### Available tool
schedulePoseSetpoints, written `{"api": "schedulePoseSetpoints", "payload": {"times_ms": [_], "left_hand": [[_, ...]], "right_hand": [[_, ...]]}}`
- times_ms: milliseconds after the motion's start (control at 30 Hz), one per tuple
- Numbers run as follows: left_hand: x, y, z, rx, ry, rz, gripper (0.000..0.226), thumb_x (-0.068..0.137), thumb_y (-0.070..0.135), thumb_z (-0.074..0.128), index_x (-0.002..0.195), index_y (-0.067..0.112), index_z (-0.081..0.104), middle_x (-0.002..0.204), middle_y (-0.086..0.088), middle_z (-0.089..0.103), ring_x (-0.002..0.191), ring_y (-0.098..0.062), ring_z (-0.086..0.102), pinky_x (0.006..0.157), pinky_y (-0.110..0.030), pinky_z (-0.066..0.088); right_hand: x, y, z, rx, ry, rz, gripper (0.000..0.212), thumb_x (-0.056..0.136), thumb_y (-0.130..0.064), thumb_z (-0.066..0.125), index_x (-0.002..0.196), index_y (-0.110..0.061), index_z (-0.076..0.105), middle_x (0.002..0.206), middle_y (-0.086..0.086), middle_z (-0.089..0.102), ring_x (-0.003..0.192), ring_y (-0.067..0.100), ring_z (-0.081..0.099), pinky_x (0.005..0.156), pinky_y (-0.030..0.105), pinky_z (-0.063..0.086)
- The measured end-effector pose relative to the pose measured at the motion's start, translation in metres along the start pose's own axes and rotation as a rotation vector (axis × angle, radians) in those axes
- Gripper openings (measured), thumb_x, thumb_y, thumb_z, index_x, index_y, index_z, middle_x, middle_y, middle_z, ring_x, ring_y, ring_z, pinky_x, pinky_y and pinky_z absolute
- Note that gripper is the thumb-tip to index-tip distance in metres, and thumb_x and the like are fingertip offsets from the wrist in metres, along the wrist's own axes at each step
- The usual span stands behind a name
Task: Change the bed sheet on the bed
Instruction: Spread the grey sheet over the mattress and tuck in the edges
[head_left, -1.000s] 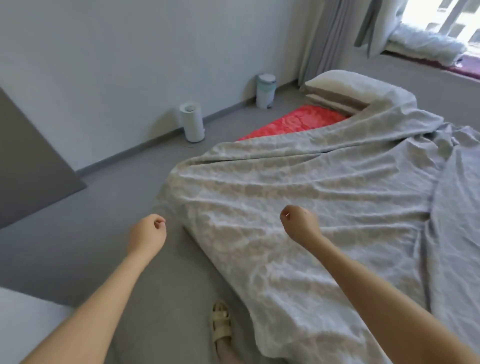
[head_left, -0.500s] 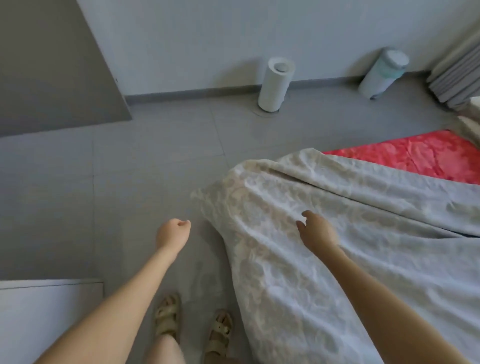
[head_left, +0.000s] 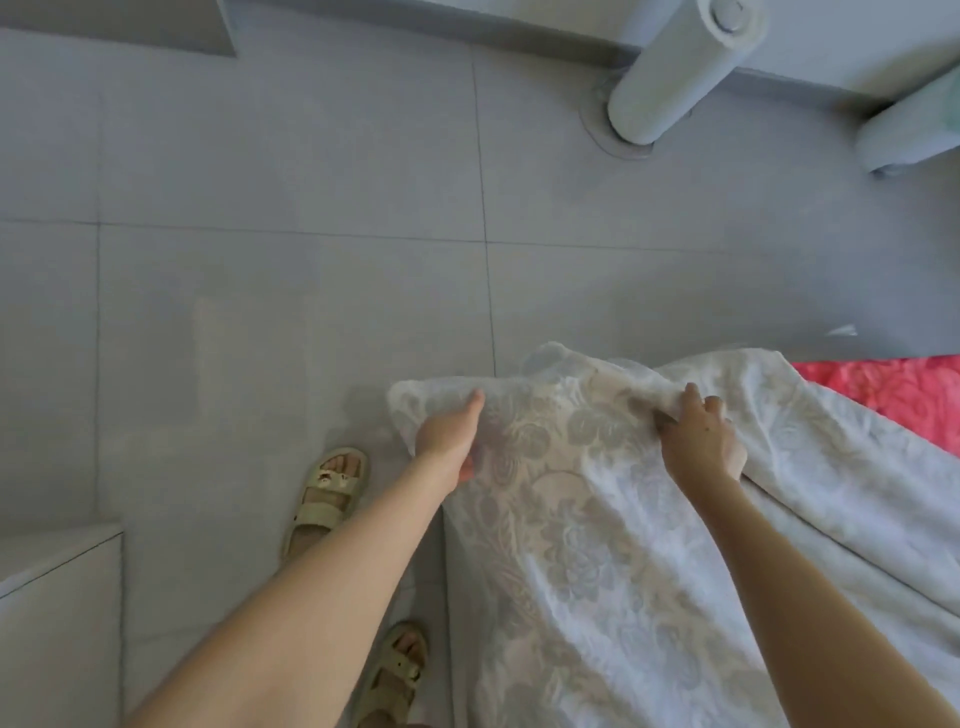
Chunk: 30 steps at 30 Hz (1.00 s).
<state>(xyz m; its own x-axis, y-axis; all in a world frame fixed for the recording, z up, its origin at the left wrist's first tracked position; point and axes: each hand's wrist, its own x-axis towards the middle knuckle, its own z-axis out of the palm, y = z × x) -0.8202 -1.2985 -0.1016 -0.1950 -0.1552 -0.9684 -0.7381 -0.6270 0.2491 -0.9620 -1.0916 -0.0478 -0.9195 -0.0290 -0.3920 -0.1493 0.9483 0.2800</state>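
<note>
Grey tile floor (head_left: 260, 291) fills the upper frame. Left hand (head_left: 449, 441) pinches the patterned sheet (head_left: 571, 551) at centre; right hand (head_left: 701, 444) clutches its fold.

Grey tile floor (head_left: 291, 291) with thin dark grout lines crossing. White cylinder (head_left: 670, 73) stands upright on a round base, just in front of the grey baseboard (head_left: 545, 39). Pale bin (head_left: 914, 130) to the right of it, near but apart, cut off by the frame edge. Dark grey panel (head_left: 156, 26) in the top left corner. White box (head_left: 57, 623) bottom left, top and front face visible. Beige buckle sandal (head_left: 330, 499) worn on the floor, second sandal (head_left: 397, 670) behind it near the bottom edge.
</note>
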Motion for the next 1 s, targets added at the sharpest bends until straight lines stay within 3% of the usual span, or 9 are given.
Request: {"api": "schedulePoseSetpoints", "payload": {"times_ms": [67, 167, 300, 400, 533, 700, 800, 900, 1000], "left_hand": [[0.015, 0.009, 0.013, -0.009, -0.050, -0.051, 0.047, 0.084, 0.055, 0.060, 0.088, 0.008, 0.061, 0.086, -0.010, 0.064, 0.080, -0.026, 0.063, 0.061, -0.033, 0.056], [0.030, 0.010, 0.028, 0.081, -0.015, -0.015, 0.027, 0.086, 0.035, 0.061, 0.082, 0.008, 0.064, 0.082, -0.009, 0.066, 0.076, -0.026, 0.065, 0.060, -0.030, 0.053], [0.029, 0.010, 0.026, 0.312, 0.134, 0.187, 0.033, 0.086, 0.005, 0.049, 0.055, 0.011, 0.041, 0.055, -0.002, 0.042, 0.050, -0.014, 0.040, 0.038, -0.019, 0.027], [0.008, 0.013, 0.005, 0.352, 0.195, 0.355, 0.037, 0.092, 0.012, 0.051, 0.058, 0.012, 0.035, 0.054, -0.004, 0.036, 0.050, -0.015, 0.034, 0.046, -0.025, 0.025], [-0.028, 0.029, -0.032, 0.361, 0.287, 0.620, 0.046, 0.094, 0.016, 0.052, 0.054, 0.014, 0.030, 0.049, 0.001, 0.032, 0.047, -0.011, 0.029, 0.044, -0.019, 0.027], [-0.017, 0.054, -0.065, 0.379, 0.431, 0.562, 0.046, 0.094, 0.016, 0.048, 0.053, 0.013, 0.028, 0.050, -0.001, 0.030, 0.048, -0.014, 0.029, 0.049, -0.028, 0.022], [0.004, 0.064, -0.072, 0.448, 0.503, 0.447, 0.041, 0.094, 0.016, 0.045, 0.054, 0.010, 0.037, 0.055, -0.012, 0.043, 0.054, -0.020, 0.040, 0.058, -0.035, 0.031], [0.031, 0.062, -0.068, 0.592, 0.435, 0.284, 0.030, 0.098, 0.016, 0.039, 0.096, -0.004, 0.061, 0.101, -0.021, 0.064, 0.095, -0.033, 0.059, 0.071, -0.035, 0.038], [0.050, 0.058, -0.068, 0.685, 0.306, 0.166, 0.047, 0.101, 0.027, 0.035, 0.135, -0.005, 0.037, 0.127, -0.020, 0.055, 0.114, -0.034, 0.055, 0.083, -0.034, 0.045]], "right_hand": [[0.019, 0.002, 0.003, -0.067, 0.000, 0.029, 0.037, 0.096, -0.016, 0.046, 0.133, -0.012, 0.041, 0.119, 0.014, 0.049, 0.090, 0.033, 0.055, 0.059, 0.033, 0.038], [0.038, 0.011, 0.006, -0.140, 0.011, -0.001, 0.010, 0.091, -0.004, 0.048, 0.091, -0.004, 0.058, 0.090, 0.013, 0.059, 0.066, 0.026, 0.048, 0.054, 0.029, 0.035], [0.039, 0.017, -0.024, 0.069, 0.136, -0.061, 0.017, 0.075, 0.011, 0.048, 0.062, 0.001, 0.053, 0.065, 0.013, 0.051, 0.051, 0.021, 0.034, 0.046, 0.025, 0.020], [0.027, 0.022, -0.056, 0.108, 0.247, -0.142, 0.017, 0.077, 0.008, 0.049, 0.066, 0.002, 0.060, 0.069, 0.016, 0.056, 0.060, 0.028, 0.045, 0.050, 0.028, 0.024], [0.016, 0.003, -0.089, 0.111, 0.358, -0.295, 0.010, 0.076, 0.008, 0.060, 0.068, 0.005, 0.063, 0.065, 0.022, 0.058, 0.060, 0.033, 0.052, 0.050, 0.024, 0.020], [0.037, -0.051, -0.105, 0.094, 0.323, -0.404, 0.015, 0.077, 0.002, 0.052, 0.076, 0.007, 0.067, 0.075, 0.025, 0.062, 0.069, 0.039, 0.056, 0.058, 0.030, 0.018], [0.059, -0.082, -0.089, 0.037, 0.220, -0.418, 0.021, 0.083, -0.003, 0.049, 0.086, 0.008, 0.067, 0.088, 0.026, 0.064, 0.081, 0.041, 0.057, 0.063, 0.034, 0.031], [0.072, -0.102, -0.065, -0.055, 0.098, -0.399, 0.019, 0.089, 0.000, 0.050, 0.095, 0.007, 0.067, 0.099, 0.027, 0.064, 0.092, 0.041, 0.059, 0.075, 0.038, 0.043], [0.077, -0.112, -0.053, -0.079, 0.021, -0.362, 0.029, 0.087, 0.006, 0.048, 0.112, 0.003, 0.062, 0.114, 0.025, 0.062, 0.106, 0.040, 0.057, 0.087, 0.038, 0.045]]}}
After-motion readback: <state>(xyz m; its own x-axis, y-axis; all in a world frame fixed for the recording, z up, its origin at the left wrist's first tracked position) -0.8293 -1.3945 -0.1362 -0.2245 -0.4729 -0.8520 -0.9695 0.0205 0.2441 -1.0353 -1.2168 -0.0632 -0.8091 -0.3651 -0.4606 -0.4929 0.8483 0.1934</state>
